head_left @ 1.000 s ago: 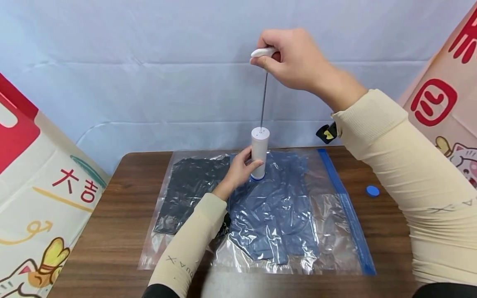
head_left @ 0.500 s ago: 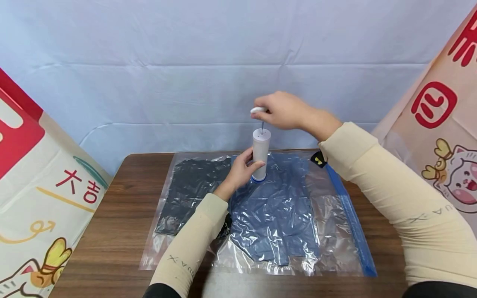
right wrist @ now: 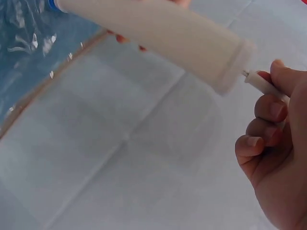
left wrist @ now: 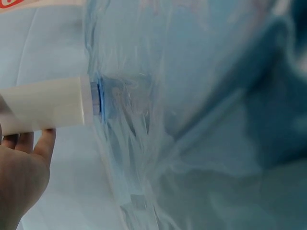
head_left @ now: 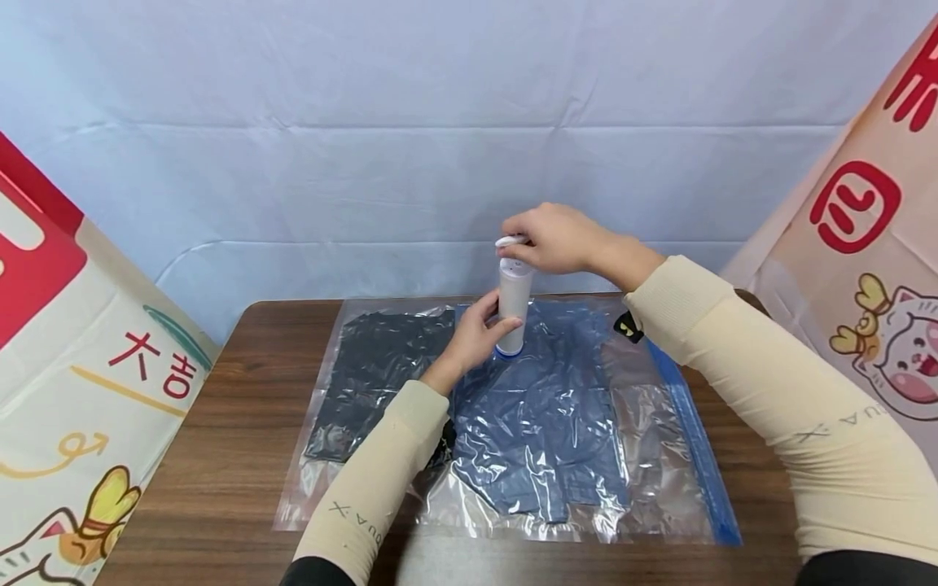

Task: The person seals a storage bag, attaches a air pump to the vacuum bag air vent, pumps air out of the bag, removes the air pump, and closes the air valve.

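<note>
A white hand pump [head_left: 515, 295] stands upright on the blue valve [left wrist: 98, 98] of a clear vacuum storage bag [head_left: 648, 423]. My left hand [head_left: 472, 335] grips the lower part of the pump's barrel, thumb on the near side. Above it, my right hand [head_left: 560, 238] holds the pump's white handle [head_left: 510, 241], fingers curled round it. The handle sits just over the barrel's top, and the right wrist view shows a short bit of rod [right wrist: 246, 74] between them. Inside the flat bag lie a blue garment [head_left: 542, 439] and a dark garment [head_left: 374, 382].
The bag's blue zip edge [head_left: 696, 448] runs down its right side. Under the bag is a brown wooden table [head_left: 220, 456], with a pale cloth backdrop [head_left: 330, 163] behind it. Printed panels hang at the left [head_left: 139, 391] and right [head_left: 872, 268].
My right hand has come down with the handle, so the long exposed rod is now almost all inside the barrel. The left hand and the bag keep their places.
</note>
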The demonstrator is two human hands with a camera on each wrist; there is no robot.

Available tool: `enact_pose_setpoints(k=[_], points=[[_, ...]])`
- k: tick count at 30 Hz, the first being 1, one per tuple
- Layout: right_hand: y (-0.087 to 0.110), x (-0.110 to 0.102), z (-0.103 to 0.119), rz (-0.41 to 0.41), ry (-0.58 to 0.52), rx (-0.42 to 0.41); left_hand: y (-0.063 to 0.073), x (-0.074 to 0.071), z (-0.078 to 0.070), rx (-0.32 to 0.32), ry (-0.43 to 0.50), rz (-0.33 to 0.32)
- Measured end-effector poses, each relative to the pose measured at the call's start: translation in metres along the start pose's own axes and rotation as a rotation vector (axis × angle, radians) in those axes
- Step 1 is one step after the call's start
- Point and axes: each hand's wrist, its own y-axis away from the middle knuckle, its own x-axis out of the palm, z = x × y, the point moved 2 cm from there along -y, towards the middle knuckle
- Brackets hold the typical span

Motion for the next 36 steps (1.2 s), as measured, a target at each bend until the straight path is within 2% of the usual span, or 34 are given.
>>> enact_pose_setpoints(k=[7, 13, 21, 26, 31, 36], points=[[-0.007, -0.040, 0.009, -0.095, 0.054, -0.010, 0.001, 0.002, -0.003, -0.019, -0.030, -0.004], [-0.010, -0.077, 0.021, -0.174, 0.089, 0.008, 0.001, -0.001, -0.008, -0.026, -0.094, 0.003], [-0.012, -0.108, 0.036, -0.287, 0.158, 0.043, 0.004, 0.000, -0.008, -0.037, -0.102, 0.013], [-0.012, -0.118, 0.040, -0.375, 0.191, 0.086, 0.003, 0.001, -0.007, -0.038, -0.096, 0.013], [-0.010, -0.119, 0.043, -0.402, 0.192, 0.124, 0.003, -0.001, -0.005, -0.049, -0.096, 0.013], [-0.014, -0.111, 0.046, -0.430, 0.232, 0.070, 0.001, -0.004, -0.006, -0.042, -0.092, 0.001]])
